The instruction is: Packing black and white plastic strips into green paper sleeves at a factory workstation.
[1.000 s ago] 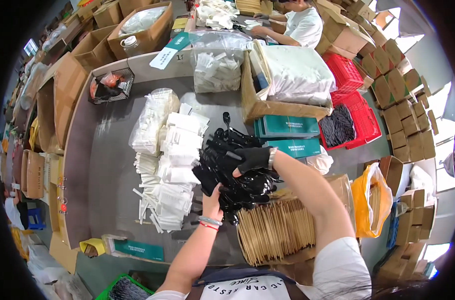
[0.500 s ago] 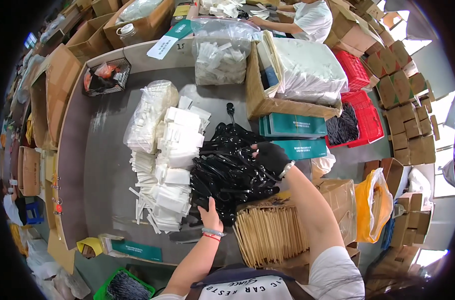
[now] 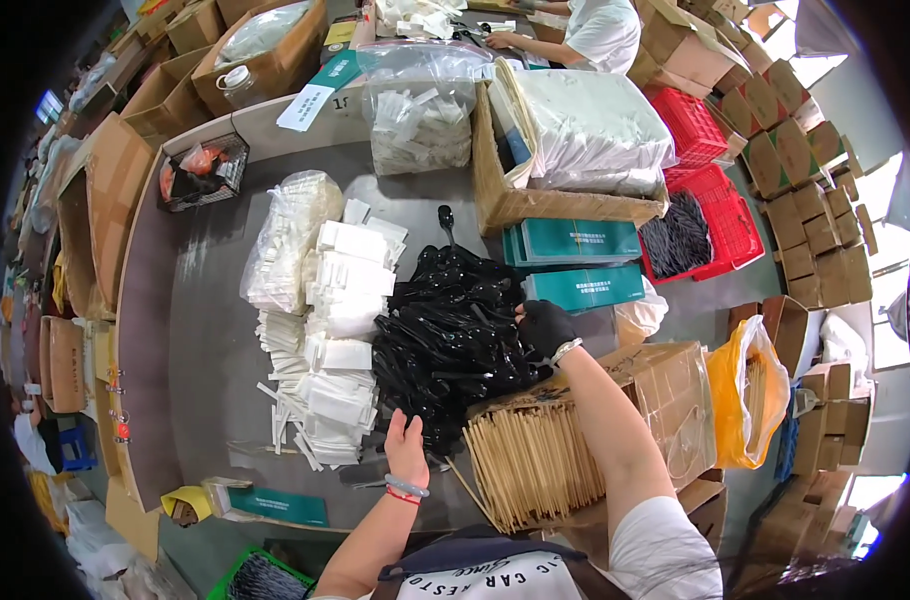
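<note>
A heap of glossy black plastic spoons (image 3: pixel 455 325) lies mid-table, one spoon (image 3: pixel 446 222) sticking out at its far end. My left hand (image 3: pixel 406 455) is open at the heap's near edge, fingers stretched out and nothing in them. At the right edge of the heap, my right hand (image 3: pixel 549 328) wears a black glove with bare fingertips. Its fingers are curled together; whatever they hold is hidden. White flat packets (image 3: pixel 340 380) are stacked left of the spoons. Beyond my right hand lie teal printed packs (image 3: pixel 585 288).
A cardboard box of thin wooden sticks (image 3: pixel 535 465) stands near right, beside a yellow bag (image 3: pixel 750 400). Farther back are an open carton (image 3: pixel 505 210), a clear bag of white packets (image 3: pixel 420 125) and a red crate (image 3: pixel 735 235). A small black basket (image 3: pixel 215 175) sits far left.
My right hand has moved right and nearer, off the heap to its edge. My left hand has drawn slightly back toward me from the spoons. The view has shifted a little.
</note>
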The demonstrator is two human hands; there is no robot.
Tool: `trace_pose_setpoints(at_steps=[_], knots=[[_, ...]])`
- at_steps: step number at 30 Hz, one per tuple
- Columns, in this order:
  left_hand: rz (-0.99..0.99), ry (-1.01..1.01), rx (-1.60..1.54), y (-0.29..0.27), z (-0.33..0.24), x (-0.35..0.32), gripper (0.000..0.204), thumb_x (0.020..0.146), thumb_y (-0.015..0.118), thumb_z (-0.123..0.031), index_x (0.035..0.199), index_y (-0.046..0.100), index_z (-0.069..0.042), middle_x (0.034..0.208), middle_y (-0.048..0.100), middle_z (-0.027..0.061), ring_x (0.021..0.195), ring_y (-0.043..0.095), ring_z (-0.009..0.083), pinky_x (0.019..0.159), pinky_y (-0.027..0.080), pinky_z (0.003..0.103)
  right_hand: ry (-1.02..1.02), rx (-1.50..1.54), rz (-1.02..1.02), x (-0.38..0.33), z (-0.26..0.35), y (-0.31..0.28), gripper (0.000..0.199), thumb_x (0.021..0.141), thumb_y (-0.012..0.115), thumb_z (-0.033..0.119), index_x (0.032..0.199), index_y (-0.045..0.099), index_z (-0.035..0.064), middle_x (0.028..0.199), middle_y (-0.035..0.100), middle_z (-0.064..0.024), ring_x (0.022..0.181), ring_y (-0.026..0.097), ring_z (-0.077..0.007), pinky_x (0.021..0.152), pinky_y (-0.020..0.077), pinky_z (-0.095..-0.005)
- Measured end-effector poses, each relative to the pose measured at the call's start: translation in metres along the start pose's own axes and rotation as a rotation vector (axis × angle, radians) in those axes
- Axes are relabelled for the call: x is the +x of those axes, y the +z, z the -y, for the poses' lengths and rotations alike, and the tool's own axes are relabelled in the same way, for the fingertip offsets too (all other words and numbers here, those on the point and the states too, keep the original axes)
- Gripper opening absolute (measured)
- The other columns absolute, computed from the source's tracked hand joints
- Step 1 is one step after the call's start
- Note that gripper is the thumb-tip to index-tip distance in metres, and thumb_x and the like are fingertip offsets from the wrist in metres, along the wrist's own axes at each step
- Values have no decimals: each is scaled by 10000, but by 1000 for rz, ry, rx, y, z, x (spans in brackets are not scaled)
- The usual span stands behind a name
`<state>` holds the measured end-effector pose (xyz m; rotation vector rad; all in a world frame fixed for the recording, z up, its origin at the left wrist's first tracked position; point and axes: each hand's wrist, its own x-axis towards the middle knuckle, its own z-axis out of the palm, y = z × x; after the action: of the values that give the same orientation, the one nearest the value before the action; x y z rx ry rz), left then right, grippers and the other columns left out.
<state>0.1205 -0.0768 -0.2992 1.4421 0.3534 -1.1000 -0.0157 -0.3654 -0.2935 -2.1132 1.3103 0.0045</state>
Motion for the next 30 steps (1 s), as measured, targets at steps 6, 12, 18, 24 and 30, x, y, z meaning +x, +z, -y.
trace_pose_setpoints(at_steps=[6, 12, 18, 24, 30], knots=[[131, 45, 44, 1, -5, -5, 572, 921, 610, -118, 1441, 384, -39, 1457, 417, 86, 1181, 497, 131, 938, 415, 278, -11, -444, 198, 42, 26, 10, 193, 827, 597, 276, 922, 736, 181, 970, 700, -138, 945, 668, -314, 804, 531, -420], [113, 52, 54, 1, -4, 0, 510, 920, 596, -85, 1399, 433, -19, 1366, 498, 97, 1085, 561, 146, 873, 458, 259, -143, -405, 136, 46, 11, 17, 161, 785, 604, 250, 839, 699, 131, 905, 685, -127, 893, 656, -328, 774, 520, -445], [350, 484, 231, 15, -12, -14, 367, 924, 586, -43, 1285, 537, -5, 1176, 600, 62, 1001, 601, 147, 862, 476, 251, -155, -26, -275, -19, 22, -15, 86, 830, 590, 152, 836, 630, 76, 891, 654, -176, 791, 632, -331, 702, 505, -416], [708, 848, 781, 35, -57, -33, 508, 857, 584, -41, 1349, 460, -7, 1078, 595, 199, 982, 601, 350, 860, 475, 366, 98, 1201, 119, -155, 89, 62, 172, 913, 642, 146, 1039, 594, 39, 847, 576, 24, 764, 533, -67, 679, 459, -239], [733, 1307, 1414, -20, -70, 40, 255, 797, 634, -64, 1047, 665, -103, 793, 575, 79, 795, 537, 288, 729, 447, 396, 243, 824, -66, -234, 28, 47, 220, 898, 618, 72, 1110, 613, 12, 961, 653, -29, 829, 602, -108, 743, 478, -244]])
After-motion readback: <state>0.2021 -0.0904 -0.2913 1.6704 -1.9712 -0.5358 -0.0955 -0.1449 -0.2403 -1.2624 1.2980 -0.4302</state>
